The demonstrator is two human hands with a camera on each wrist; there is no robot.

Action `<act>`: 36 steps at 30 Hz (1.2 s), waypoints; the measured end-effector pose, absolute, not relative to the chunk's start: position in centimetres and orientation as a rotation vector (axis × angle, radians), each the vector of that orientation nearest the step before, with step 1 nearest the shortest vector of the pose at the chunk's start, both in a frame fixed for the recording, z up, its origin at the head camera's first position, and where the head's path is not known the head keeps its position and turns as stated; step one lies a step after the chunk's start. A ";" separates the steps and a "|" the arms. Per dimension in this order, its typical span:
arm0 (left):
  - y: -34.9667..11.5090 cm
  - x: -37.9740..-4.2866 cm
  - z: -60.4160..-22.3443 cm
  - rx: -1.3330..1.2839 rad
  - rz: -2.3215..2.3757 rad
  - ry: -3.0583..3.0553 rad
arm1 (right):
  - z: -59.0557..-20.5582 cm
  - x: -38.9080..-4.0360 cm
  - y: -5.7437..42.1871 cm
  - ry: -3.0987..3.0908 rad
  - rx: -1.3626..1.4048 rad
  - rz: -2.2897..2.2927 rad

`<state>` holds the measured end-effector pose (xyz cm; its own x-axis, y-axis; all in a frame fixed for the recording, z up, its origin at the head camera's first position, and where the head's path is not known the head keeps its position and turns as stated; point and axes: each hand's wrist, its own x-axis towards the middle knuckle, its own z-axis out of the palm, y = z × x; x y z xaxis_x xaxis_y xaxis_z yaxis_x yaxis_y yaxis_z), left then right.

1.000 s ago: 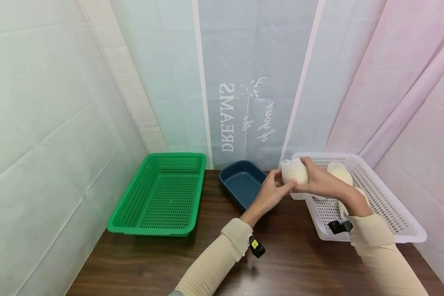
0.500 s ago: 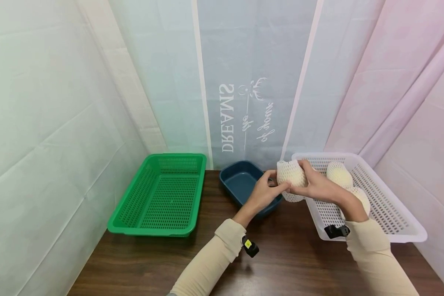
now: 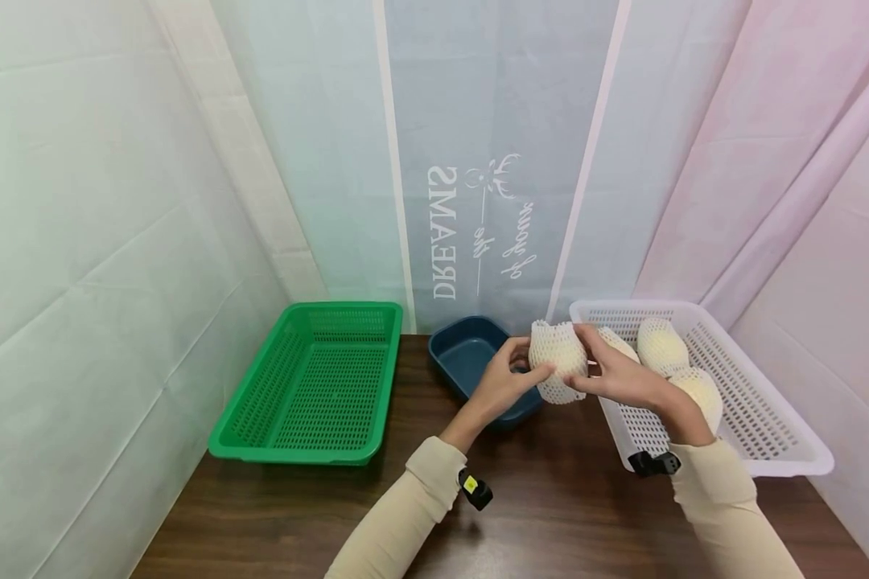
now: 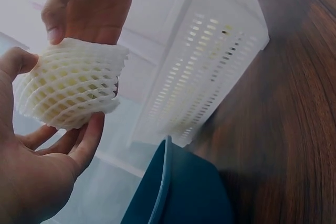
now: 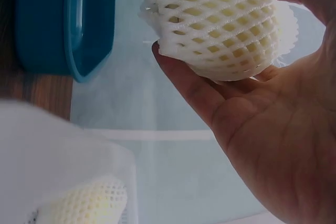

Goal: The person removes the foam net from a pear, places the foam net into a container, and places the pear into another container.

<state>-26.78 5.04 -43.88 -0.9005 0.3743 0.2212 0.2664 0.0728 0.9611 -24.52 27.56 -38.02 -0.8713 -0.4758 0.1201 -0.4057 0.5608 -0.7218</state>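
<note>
Both hands hold a pale yellow, rounded fruit in a white foam net sleeve (image 3: 559, 360), raised between the blue tub and the white basket. My left hand (image 3: 502, 384) grips its left side, thumb in front. On the other side, my right hand (image 3: 623, 379) holds it between thumb and fingers. In the left wrist view the netted fruit (image 4: 68, 85) lies across the left fingertips, with the right hand (image 4: 92, 6) beyond it. The right wrist view shows the netting (image 5: 220, 24) close up; the fruit's kind cannot be told through it.
The white perforated basket (image 3: 760, 402) at right bears three more netted fruits, one of them a netted fruit (image 3: 662, 347) near its back. A blue tub (image 3: 458, 336) stands behind the left hand. The green basket (image 3: 300, 452) sits at left on the wooden table (image 3: 550, 507).
Both hands have carried the netted fruit left and slightly toward the person, away from the white basket. The right arm's shift uncovers more of the netted fruits in that basket.
</note>
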 end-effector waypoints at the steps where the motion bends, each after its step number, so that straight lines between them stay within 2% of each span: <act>1: 4.9 -26.8 -43.9 0.677 1.977 2.237 | -38.1 -24.5 27.5 2.691 -0.769 -1.219; 36: 0.5 -24.5 -46.3 0.764 1.946 2.151 | -41.8 -22.9 24.8 2.572 -0.813 -1.382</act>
<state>-24.50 0.46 -46.26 -0.8608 0.4553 0.2273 0.2715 0.0331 0.9619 -22.88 24.78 -41.84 -0.8503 -0.5045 0.1499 -0.4034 0.4418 -0.8013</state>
